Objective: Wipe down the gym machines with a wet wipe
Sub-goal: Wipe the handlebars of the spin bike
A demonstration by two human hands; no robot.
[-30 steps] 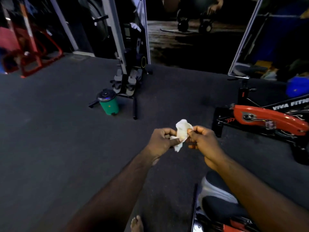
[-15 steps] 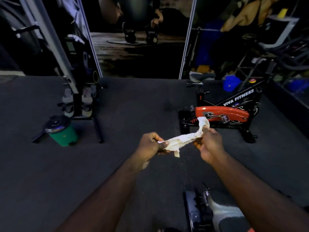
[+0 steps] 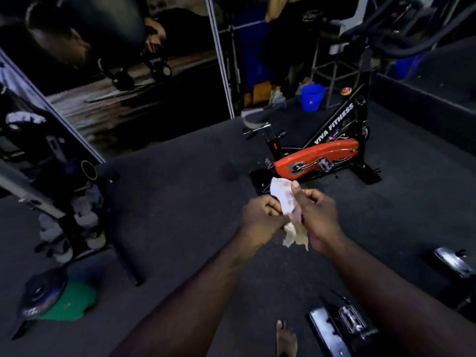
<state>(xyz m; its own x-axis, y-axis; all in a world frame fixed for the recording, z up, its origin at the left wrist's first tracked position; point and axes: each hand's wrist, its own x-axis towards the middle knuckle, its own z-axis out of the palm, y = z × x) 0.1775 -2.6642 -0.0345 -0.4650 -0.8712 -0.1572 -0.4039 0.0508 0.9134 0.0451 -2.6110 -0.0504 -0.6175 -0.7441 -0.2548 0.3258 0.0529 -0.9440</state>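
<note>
Both hands, left hand (image 3: pixel 260 215) and right hand (image 3: pixel 319 215), pinch one wet wipe (image 3: pixel 283 194) near one orange exercise bike (image 3: pixel 316 155).

White wipe (image 3: pixel 283 199); orange-black bike (image 3: pixel 319 155); blue bucket (image 3: pixel 312 97).

A: You're standing in a gym. See the exercise bike (image 3: pixel 319 155) ahead of you, with "VIVA FITNESS" printed on its black frame?

B: And you've more kit around you: black handlebars (image 3: pixel 412 45) at your upper right, a grey-framed machine (image 3: pixel 31 199) at your left, and a dark matted floor (image 3: pixel 180 207) under all of it.

A: Look at the big wall picture (image 3: pixel 144 94) behind, too. It shows you someone gripping kettlebells.
</note>
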